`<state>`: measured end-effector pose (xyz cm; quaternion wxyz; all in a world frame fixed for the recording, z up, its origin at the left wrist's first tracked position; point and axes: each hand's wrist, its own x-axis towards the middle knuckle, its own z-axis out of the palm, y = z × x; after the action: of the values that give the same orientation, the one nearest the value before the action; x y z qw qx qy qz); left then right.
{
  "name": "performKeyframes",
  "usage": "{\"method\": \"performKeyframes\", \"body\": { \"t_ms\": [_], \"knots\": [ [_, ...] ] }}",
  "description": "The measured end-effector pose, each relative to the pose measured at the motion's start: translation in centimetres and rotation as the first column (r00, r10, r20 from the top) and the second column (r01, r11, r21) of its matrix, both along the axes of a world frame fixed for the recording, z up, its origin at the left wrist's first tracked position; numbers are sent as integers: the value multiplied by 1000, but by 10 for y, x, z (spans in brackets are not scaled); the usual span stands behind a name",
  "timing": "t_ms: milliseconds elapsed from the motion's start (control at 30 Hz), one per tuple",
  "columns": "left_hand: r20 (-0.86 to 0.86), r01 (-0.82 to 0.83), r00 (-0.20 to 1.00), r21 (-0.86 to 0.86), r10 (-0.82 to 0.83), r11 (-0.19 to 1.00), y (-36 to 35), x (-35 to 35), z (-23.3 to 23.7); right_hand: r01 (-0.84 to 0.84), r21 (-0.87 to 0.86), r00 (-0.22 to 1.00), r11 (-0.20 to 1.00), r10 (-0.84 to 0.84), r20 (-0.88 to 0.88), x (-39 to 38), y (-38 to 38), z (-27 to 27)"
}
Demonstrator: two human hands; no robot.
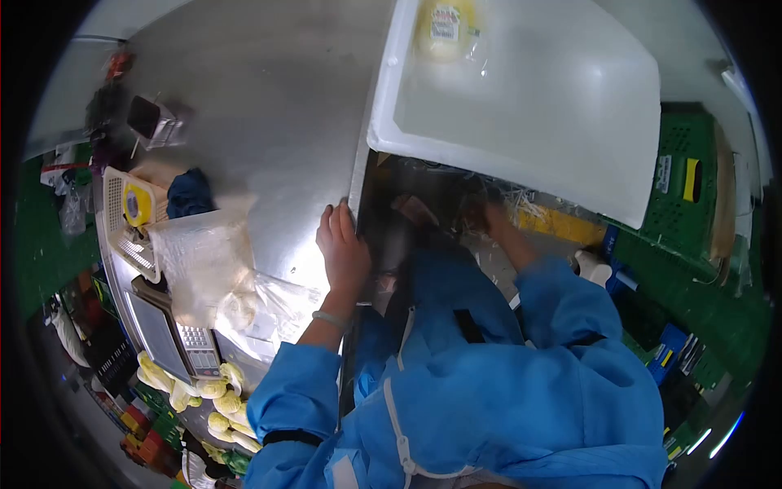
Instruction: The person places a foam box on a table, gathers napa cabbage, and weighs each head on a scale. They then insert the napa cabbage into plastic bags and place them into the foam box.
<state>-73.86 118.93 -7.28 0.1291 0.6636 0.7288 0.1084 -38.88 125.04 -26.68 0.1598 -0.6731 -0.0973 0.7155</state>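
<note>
My left hand (342, 251) rests on the edge of the steel table (277, 90), its fingers lying close together over the rim and nothing in them. Lower and to the right, my right hand (482, 215) reaches into the dark gap under the white tub (521, 106). It is blurred and in shadow, so its fingers and anything in them cannot be made out. Inside the tub, at its far left, lies a pale yellow plastic-wrapped item (446, 37) with a printed label. Clear plastic bags (204, 265) lie on the table left of my left hand.
At the left stand a weighing scale (183, 338) and a cream basket (122, 228) holding a yellow tape roll (138, 204). Several pale yellow cabbages (228, 403) lie near the scale. A dark blue cloth (190, 193) sits beside the basket. Green crates (684, 179) stand at the right.
</note>
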Motion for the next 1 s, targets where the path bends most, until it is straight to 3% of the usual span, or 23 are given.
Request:
{"method": "performKeyframes", "body": {
  "t_ms": [33,67,133,267,367,433,467,500,533,567,633,667,1000],
  "knots": [
    [24,-14,1000,-1,14,1000,0,1,0,269,-128,958,955,-279,-64,3,11,-16],
    [39,-22,999,-9,22,1000,-1,2,1,433,-144,888,890,-449,-103,4,21,-33],
    [60,-33,998,-18,34,999,1,5,5,659,-142,720,739,-674,-164,-4,49,-50],
    [31,3,1000,22,-4,1000,1,6,8,854,-89,487,513,-847,-213,-22,83,-59],
    [24,15,1000,47,-16,999,-1,5,3,838,48,544,543,-827,-142,-17,83,-82],
    [21,22,999,56,-24,998,-2,5,4,542,306,816,783,-578,33,6,69,-160],
    [22,26,999,63,-28,998,-1,5,3,303,403,891,863,-407,201,10,66,-170],
    [22,26,999,64,-28,998,-2,4,3,49,447,882,893,-249,400,14,62,-180],
    [24,25,999,66,-27,998,-3,4,3,-247,411,773,878,-78,630,10,51,-162],
    [25,22,999,72,-24,997,-1,3,2,-513,300,574,804,62,816,6,47,-142],
    [46,22,999,78,-25,997,0,3,3,-664,68,487,744,362,795,-1,51,-93],
    [55,23,998,76,-27,997,-1,2,4,-714,8,433,700,432,791,-3,49,-88],
    [70,-4,998,26,2,1000,1,2,5,-910,-229,51,345,642,765,5,5,-77]
  ]
}}
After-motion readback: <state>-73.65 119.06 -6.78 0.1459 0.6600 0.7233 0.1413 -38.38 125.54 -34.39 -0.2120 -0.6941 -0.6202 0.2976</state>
